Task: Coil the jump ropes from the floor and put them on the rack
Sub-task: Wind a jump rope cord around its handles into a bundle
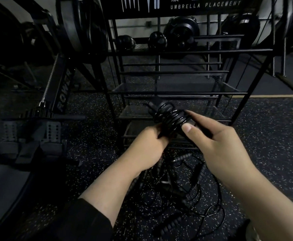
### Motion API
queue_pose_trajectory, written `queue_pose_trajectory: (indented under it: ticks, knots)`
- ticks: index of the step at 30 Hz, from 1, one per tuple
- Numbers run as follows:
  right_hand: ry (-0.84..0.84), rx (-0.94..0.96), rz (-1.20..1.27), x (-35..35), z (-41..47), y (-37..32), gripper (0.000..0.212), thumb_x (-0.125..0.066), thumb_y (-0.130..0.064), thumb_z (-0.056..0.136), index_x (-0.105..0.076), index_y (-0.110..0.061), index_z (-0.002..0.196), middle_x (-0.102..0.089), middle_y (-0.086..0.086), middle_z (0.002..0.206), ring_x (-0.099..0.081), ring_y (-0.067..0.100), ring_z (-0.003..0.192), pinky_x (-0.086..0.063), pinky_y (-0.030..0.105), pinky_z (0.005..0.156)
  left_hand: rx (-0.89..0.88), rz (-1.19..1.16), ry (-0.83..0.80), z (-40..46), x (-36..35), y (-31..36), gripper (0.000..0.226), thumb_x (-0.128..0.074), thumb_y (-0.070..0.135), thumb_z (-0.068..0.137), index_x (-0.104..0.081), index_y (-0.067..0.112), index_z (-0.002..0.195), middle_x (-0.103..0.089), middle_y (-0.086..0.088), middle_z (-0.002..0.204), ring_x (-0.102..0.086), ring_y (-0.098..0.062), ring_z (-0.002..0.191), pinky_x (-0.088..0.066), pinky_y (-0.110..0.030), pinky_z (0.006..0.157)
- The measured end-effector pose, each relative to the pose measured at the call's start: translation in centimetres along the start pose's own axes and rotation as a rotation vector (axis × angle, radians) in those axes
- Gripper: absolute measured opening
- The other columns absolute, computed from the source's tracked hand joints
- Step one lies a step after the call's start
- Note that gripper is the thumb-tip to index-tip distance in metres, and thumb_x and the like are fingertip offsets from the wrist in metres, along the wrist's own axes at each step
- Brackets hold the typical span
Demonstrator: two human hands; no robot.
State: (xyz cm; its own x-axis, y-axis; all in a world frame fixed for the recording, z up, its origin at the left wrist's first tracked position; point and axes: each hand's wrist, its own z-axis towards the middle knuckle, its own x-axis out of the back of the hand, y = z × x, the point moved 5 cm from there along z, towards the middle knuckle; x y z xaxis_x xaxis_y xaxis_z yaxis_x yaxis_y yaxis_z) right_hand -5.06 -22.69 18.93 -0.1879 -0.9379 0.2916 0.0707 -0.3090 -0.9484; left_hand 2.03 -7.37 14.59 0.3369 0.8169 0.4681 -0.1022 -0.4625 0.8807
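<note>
A black jump rope (170, 116), wound into a tight coil around its handles, is held up in front of the black wire rack (177, 92). My left hand (147, 146) grips the lower end of the bundle. My right hand (218, 145) holds the coil from the right, thumb pressed on its near side. Below my arms, several more black jump ropes (182, 188) lie tangled on the speckled floor, their ribbed handles showing. The rack's mesh shelves behind the coil hold nothing that I can see.
A rowing machine (62, 91) with foot straps stands at the left. Dumbbells (157, 40) and weight plates (83, 26) sit behind the rack's top tier, under an "UMBRELLA PLACEMENT" sign (204, 5). Dark speckled rubber floor (267, 129) spreads to the right.
</note>
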Motion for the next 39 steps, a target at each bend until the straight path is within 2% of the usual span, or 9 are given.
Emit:
queue_pose_trajectory:
  ticks: [3, 7, 11, 14, 19, 23, 28, 34, 39]
  knots:
    - [-0.031, -0.003, -0.166, -0.2, 0.0, 0.4, 0.048, -0.066, -0.041, 0.094, -0.056, -0.041, 0.140, -0.062, -0.028, 0.070, -0.051, -0.017, 0.048, -0.036, 0.002, 0.045, 0.047, 0.165, -0.007, -0.1, 0.5, 0.1, 0.021, -0.057, 0.026, 0.092, -0.070, 0.010, 0.097, -0.074, -0.010, 0.086, -0.068, -0.031, 0.085, -0.055, -0.045, 0.079]
    - [-0.010, -0.022, -0.364, 0.4, 0.6, 1.4, 0.055, -0.065, -0.055, 0.089, -0.048, -0.050, 0.142, -0.064, -0.020, 0.110, -0.054, -0.006, 0.073, -0.043, 0.010, 0.065, 0.006, 0.306, -0.050, -0.8, 0.5, 0.7, 0.031, -0.055, 0.029, 0.100, -0.062, 0.013, 0.074, -0.057, 0.005, 0.059, -0.047, -0.010, 0.048, -0.037, -0.030, 0.049]
    - [0.002, -0.045, -0.517, 0.5, 1.1, 2.2, 0.056, -0.073, -0.051, 0.087, -0.050, -0.044, 0.137, -0.059, -0.014, 0.113, -0.056, 0.012, 0.110, -0.050, 0.033, 0.095, -0.048, 0.440, -0.069, -1.4, 0.5, 0.7, 0.033, -0.053, 0.034, 0.100, -0.065, 0.018, 0.074, -0.063, -0.002, 0.061, -0.048, -0.014, 0.047, -0.041, -0.034, 0.049]
    - [-0.075, -0.052, -0.661, 0.2, 1.3, 2.5, 0.058, -0.076, -0.046, 0.087, -0.052, -0.038, 0.139, -0.043, -0.028, 0.091, -0.053, 0.013, 0.102, -0.051, 0.036, 0.090, -0.108, 0.466, -0.044, -1.7, 1.1, 1.3, 0.029, -0.053, 0.035, 0.100, -0.068, 0.023, 0.078, -0.066, -0.002, 0.064, -0.053, -0.016, 0.050, -0.047, -0.038, 0.053]
    - [-0.288, -0.035, -0.726, -0.9, 1.2, 2.4, 0.053, -0.078, -0.050, 0.083, -0.052, -0.052, 0.129, -0.053, -0.024, 0.097, -0.052, -0.001, 0.097, -0.046, 0.022, 0.080, -0.223, 0.466, -0.084, -2.0, 2.3, 2.3, 0.015, -0.066, 0.034, 0.095, -0.071, 0.026, 0.083, -0.062, 0.005, 0.063, -0.053, -0.010, 0.057, -0.044, -0.030, 0.057]
    - [-0.483, -0.075, -0.577, -1.5, 0.4, 2.0, 0.049, -0.082, -0.060, 0.072, -0.049, -0.069, 0.107, -0.065, -0.024, 0.103, -0.062, -0.008, 0.089, -0.048, 0.016, 0.074, -0.254, 0.277, -0.186, -2.1, 3.6, 2.6, 0.010, -0.075, 0.032, 0.090, -0.071, 0.026, 0.083, -0.057, 0.000, 0.064, -0.047, -0.006, 0.057, -0.043, -0.031, 0.059]
    - [-0.628, -0.026, -0.292, -2.3, -1.0, 0.4, 0.054, -0.085, -0.048, 0.070, -0.058, -0.052, 0.117, -0.065, -0.033, 0.120, -0.057, -0.014, 0.117, -0.041, 0.018, 0.102, -0.261, 0.072, -0.190, -2.7, 4.3, 3.2, 0.020, -0.078, 0.031, 0.088, -0.069, 0.016, 0.078, -0.063, -0.014, 0.060, -0.041, -0.015, 0.054, -0.034, -0.027, 0.055]
    - [-0.670, -0.009, 0.040, -2.2, -1.8, -1.1, 0.047, -0.088, -0.019, 0.069, -0.063, -0.039, 0.103, -0.070, -0.012, 0.124, -0.072, 0.010, 0.098, -0.056, 0.025, 0.091, -0.231, -0.024, -0.127, -2.4, 4.2, 2.9, 0.046, -0.060, 0.033, 0.099, -0.055, 0.000, 0.068, -0.044, -0.005, 0.056, -0.040, -0.012, 0.052, -0.033, -0.028, 0.050]
    - [-0.586, 0.005, 0.270, -1.4, -2.0, -1.8, 0.045, -0.085, -0.007, 0.065, -0.069, -0.033, 0.099, -0.074, 0.001, 0.121, -0.075, 0.019, 0.098, -0.059, 0.024, 0.084, -0.054, 0.044, -0.155, -1.3, 3.5, 2.6, 0.051, -0.052, 0.038, 0.102, -0.060, 0.027, 0.053, -0.046, 0.003, 0.055, -0.039, -0.002, 0.048, -0.033, -0.017, 0.050]
